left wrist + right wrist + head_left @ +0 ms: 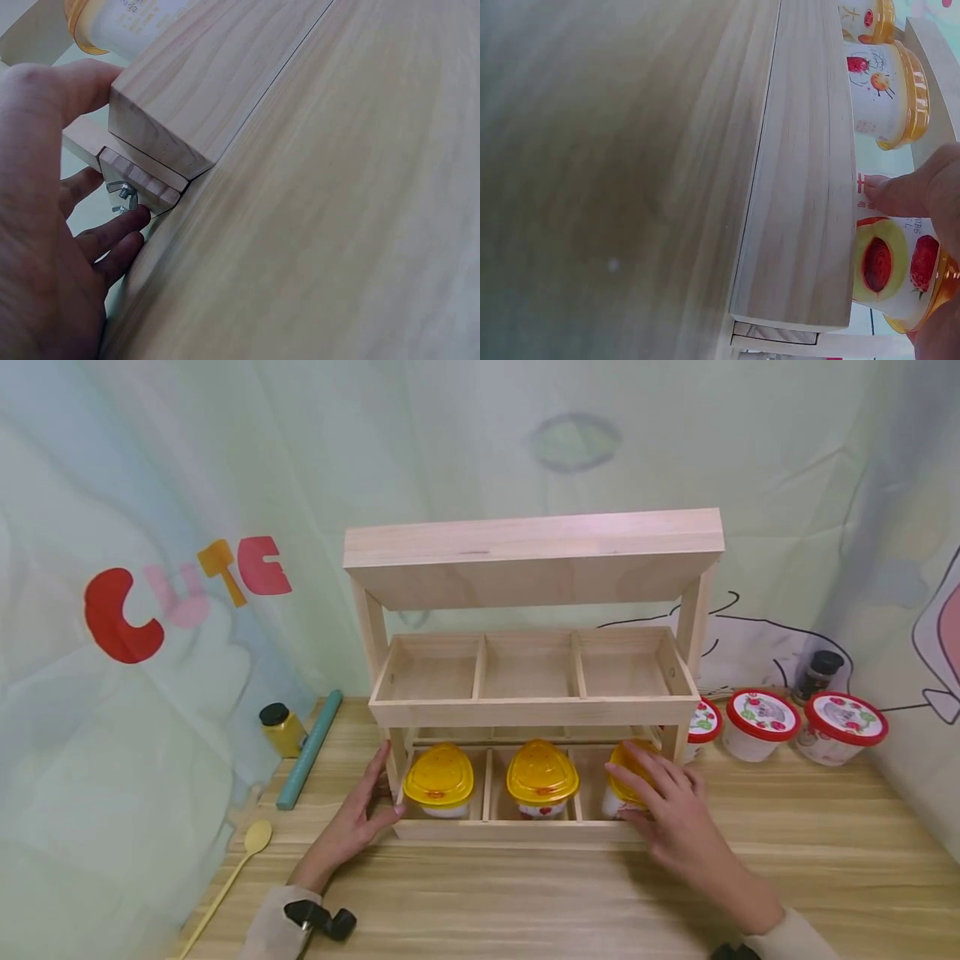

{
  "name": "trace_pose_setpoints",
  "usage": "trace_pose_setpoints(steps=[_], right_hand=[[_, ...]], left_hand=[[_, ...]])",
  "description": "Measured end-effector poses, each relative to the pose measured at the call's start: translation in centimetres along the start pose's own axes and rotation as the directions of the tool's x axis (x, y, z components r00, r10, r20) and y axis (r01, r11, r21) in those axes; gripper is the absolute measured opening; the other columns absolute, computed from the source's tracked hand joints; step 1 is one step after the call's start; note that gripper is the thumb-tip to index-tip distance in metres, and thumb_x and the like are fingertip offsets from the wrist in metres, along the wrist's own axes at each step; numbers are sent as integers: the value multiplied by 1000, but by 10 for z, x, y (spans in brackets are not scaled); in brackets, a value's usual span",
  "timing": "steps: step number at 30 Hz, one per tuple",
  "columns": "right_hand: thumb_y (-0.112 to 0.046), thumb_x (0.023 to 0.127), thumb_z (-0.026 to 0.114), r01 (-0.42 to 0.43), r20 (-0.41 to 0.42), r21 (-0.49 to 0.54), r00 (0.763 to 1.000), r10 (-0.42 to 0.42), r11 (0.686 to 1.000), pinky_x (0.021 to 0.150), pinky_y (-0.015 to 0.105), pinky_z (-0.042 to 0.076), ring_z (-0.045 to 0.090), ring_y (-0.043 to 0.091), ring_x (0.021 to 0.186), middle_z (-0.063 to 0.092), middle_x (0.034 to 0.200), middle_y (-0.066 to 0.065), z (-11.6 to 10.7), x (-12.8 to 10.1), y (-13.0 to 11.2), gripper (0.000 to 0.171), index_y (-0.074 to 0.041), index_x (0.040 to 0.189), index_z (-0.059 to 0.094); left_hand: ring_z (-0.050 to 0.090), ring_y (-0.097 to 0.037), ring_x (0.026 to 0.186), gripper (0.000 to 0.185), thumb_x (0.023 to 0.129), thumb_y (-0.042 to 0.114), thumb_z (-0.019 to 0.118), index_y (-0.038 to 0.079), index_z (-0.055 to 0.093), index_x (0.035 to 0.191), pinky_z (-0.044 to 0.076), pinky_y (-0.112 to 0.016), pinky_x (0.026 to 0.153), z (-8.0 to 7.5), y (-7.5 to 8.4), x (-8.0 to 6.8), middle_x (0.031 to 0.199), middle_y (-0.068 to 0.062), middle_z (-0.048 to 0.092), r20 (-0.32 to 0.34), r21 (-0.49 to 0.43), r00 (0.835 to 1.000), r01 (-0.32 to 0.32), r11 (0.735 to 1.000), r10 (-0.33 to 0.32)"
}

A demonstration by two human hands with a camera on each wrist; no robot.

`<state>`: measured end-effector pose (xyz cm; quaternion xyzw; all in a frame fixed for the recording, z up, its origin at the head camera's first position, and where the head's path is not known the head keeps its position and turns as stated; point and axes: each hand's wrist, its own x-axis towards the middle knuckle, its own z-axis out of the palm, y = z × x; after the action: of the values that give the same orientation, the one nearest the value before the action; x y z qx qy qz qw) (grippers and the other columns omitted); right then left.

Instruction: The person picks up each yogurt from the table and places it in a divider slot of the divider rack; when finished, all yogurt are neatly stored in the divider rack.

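Yellow-lidded white plastic cup printed with fruit sits in the right-hand compartment of the bottom tier of a pale wooden two-tier rack; the right hand lies over it, fingers curled down across the lid and the thumb pressed against the cup's printed side, as the right wrist view shows; the cup stands upright behind the rack's low front rail. The left hand rests against the rack's front left corner, fingers fairly straight along the left post and the thumb touching the end of the front rail; in the left wrist view its fingertips lie just beside a small metal wing nut under that corner, and it grips nothing. Two more yellow-lidded cups stand in the same tier, one in the left compartment and one in the middle compartment; the three compartments of the upper tier hold nothing; a flat board roofs the rack. The rack stands on a light wood-grain surface. To its right stand three red-rimmed white tubs with a dark-capped small jar behind them; to its left lie a teal rod, a mustard-coloured jar with a black cap and a pale yellow spoon.
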<state>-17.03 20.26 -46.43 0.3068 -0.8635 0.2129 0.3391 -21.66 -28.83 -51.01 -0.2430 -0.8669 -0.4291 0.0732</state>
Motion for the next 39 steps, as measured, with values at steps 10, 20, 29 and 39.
trace_pose_setpoints(steps=[10,20,29,39], right_hand=[[-2,65,99,-14,56,1,998,14,1000,97,62,34,49,44,136,54,158,21,-1,2,-5,85,-16,142,66],[-71,103,45,-49,26,28,998,48,998,97,59,31,46,47,138,51,163,18,-21,-4,2,73,-14,145,65],[-78,100,42,-130,12,-7,991,130,991,96,63,31,44,49,133,51,160,24,-45,-8,20,83,-11,144,63],[-82,96,47,-163,-73,0,984,163,987,95,72,27,41,56,132,51,154,32,-61,-5,44,93,-2,142,61]], left_hand=[[63,-11,131,101,99,9,72,22,6,175,52,-26,108,0,-2,0,160,-30,52,6,-18,1000,-13,1000,13],[64,-29,132,102,98,9,72,22,6,175,52,-29,109,0,-2,0,161,-30,50,-10,25,1000,-16,1000,16],[59,-42,138,103,99,11,72,24,4,175,49,-33,114,0,1,1,166,-29,44,-5,36,1000,6,999,-6],[58,-43,139,103,99,11,72,24,4,175,48,-33,114,0,1,1,167,-30,43,1,35,1000,12,999,-12]])
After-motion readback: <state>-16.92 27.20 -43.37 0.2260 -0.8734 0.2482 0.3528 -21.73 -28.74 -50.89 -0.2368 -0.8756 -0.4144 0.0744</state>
